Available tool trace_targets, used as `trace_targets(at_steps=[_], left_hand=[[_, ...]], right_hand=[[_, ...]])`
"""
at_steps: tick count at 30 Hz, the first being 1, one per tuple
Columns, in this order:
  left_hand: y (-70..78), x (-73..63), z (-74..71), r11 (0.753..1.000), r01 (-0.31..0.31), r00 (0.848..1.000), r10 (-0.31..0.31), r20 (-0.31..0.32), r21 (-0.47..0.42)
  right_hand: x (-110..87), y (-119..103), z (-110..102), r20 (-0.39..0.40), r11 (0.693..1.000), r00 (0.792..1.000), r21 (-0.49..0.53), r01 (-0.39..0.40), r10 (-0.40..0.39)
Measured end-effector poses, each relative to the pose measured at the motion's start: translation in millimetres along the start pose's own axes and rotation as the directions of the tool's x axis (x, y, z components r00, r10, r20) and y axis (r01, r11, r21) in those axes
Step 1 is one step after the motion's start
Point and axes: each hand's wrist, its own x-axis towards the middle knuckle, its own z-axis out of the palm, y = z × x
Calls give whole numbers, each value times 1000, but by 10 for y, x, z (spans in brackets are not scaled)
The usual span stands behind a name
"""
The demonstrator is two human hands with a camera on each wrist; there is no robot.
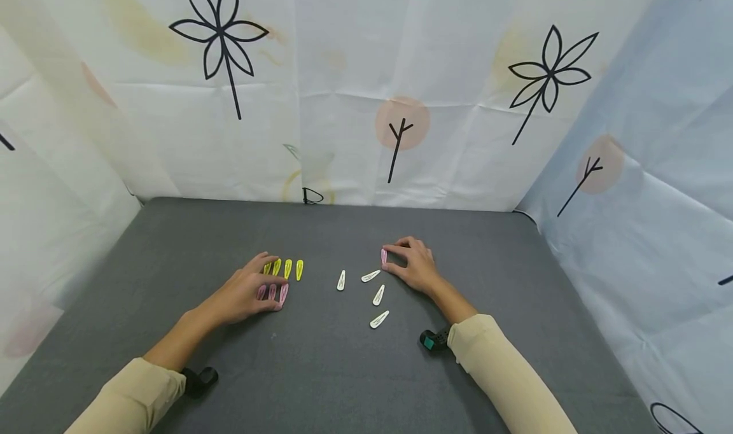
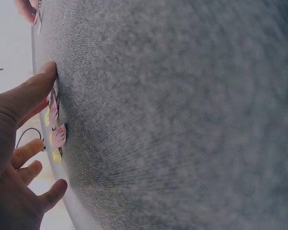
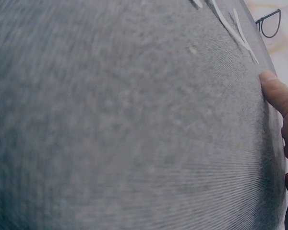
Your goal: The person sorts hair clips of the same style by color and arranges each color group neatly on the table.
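At the left of the head view, the left hand (image 1: 243,295) has thumb and index finger at the two ends of a pink hair clip (image 1: 284,293), the rightmost in a short row. Two more pink hair clips (image 1: 272,292) lie beneath that hand's arch. Just behind them runs a row of yellow hair clips (image 1: 300,270), partly hidden by the fingers. The right hand (image 1: 417,265) pinches another pink hair clip (image 1: 384,256) by its ends, thumb nearest me. Beside it lie several white hair clips (image 1: 378,295). In the left wrist view, the thumb (image 2: 36,91) partly covers the clips.
A grey cloth-covered table (image 1: 321,370) carries everything. A printed white curtain (image 1: 343,52) rises along its back and sides. One white hair clip (image 1: 341,280) lies between the yellow row and the other white ones. Dark bands with small devices (image 1: 433,340) circle both wrists.
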Motion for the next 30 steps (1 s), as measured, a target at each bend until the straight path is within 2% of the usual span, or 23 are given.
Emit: trace_targets(at_steps=[11,15,19,23,26,30], left_hand=[[-7,2,8,1000,10,1000,-10,19,9],[-9,-2,9,1000,0,1000,0,18,20],[-11,-6,13,999,-12,1000,11,10,39],[1,-2,15,999,-7,1000,7,7,48],[4,9,17,998,1,1000,-2,11,58],[4,20,23,997,9,1000,-11,20,79]], right_hand=[[13,-35,-17,-8,999,1000,38,-5,5],[46,-122,11,-27,998,999,58,39,-38],[76,-353,82,-3,989,991,58,135,-135],[90,-668,186,58,972,971,46,231,-234],[92,-885,282,99,961,956,35,274,-277],[95,-1104,420,146,957,947,11,289,-287]])
